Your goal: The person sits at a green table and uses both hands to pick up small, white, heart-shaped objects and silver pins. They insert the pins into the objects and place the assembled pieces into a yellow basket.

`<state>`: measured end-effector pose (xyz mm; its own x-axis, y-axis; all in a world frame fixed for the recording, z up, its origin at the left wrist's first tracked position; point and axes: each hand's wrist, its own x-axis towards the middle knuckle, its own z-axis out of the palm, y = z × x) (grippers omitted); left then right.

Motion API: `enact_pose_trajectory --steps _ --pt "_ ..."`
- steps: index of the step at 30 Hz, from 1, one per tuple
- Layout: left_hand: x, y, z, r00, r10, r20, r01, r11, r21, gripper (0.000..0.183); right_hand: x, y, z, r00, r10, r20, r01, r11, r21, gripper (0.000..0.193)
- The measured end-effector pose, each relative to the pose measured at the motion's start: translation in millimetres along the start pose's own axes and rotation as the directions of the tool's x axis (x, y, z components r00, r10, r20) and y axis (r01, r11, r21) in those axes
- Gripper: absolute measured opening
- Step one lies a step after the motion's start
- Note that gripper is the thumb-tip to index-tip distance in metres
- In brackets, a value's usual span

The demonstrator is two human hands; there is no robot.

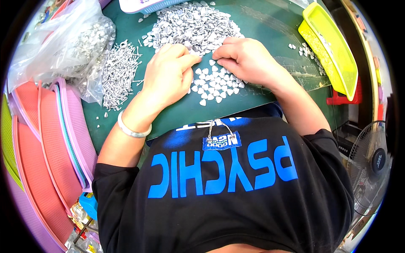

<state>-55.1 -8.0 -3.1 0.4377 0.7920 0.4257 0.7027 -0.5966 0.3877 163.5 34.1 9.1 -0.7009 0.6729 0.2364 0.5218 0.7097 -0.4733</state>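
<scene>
A large heap of small silvery heart-shaped pieces (192, 25) covers the far middle of the green table (126, 126). Nearer to me lies a smaller, thinner spread of pale heart pieces (217, 84). My left hand (168, 71), with a silver bangle on its wrist, rests at the near left edge of the heap, its thumb and forefinger drawn together. At the heap's near right edge is my right hand (244, 57), fingers curled and pinched. What either hand has between its fingertips is too small or hidden to make out.
Left of my left hand is a pile of small silvery pin-like parts (120, 71), beside a clear plastic bag (71, 46). Stacked pink and purple baskets (46, 143) stand at the left. A yellow-green basket (333, 55) sits far right, above a fan (371, 164). A blue tray (147, 6) lies behind.
</scene>
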Motion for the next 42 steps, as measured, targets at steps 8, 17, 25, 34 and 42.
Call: enact_pose_trajectory --steps 8,17,25,34,42 --pt "-2.2 3.9 -1.1 1.0 -0.031 0.0 0.031 0.999 0.016 0.024 -3.7 6.5 -4.7 1.0 -0.008 0.001 0.008 0.998 -0.064 0.016" --pt "-3.4 3.1 2.4 1.0 -0.024 -0.01 0.024 0.999 0.027 0.017 -5.4 6.9 -2.6 0.999 -0.028 -0.017 0.028 1.0 0.005 0.015" --pt "0.8 8.9 5.1 1.0 0.016 -0.009 -0.017 0.995 -0.094 0.017 -6.0 10.2 2.2 0.998 0.02 -0.058 -0.024 0.998 -0.061 0.012" --pt "12.8 25.0 16.7 0.998 -0.021 0.054 0.024 0.998 -0.054 0.011 -3.4 9.2 1.9 1.0 0.013 0.023 -0.011 0.998 -0.067 0.012" --pt "14.6 22.8 14.9 0.994 -0.08 0.081 0.086 0.994 -0.073 0.008 -10.9 18.7 -9.6 0.995 0.08 -0.055 -0.078 0.996 0.033 0.011"
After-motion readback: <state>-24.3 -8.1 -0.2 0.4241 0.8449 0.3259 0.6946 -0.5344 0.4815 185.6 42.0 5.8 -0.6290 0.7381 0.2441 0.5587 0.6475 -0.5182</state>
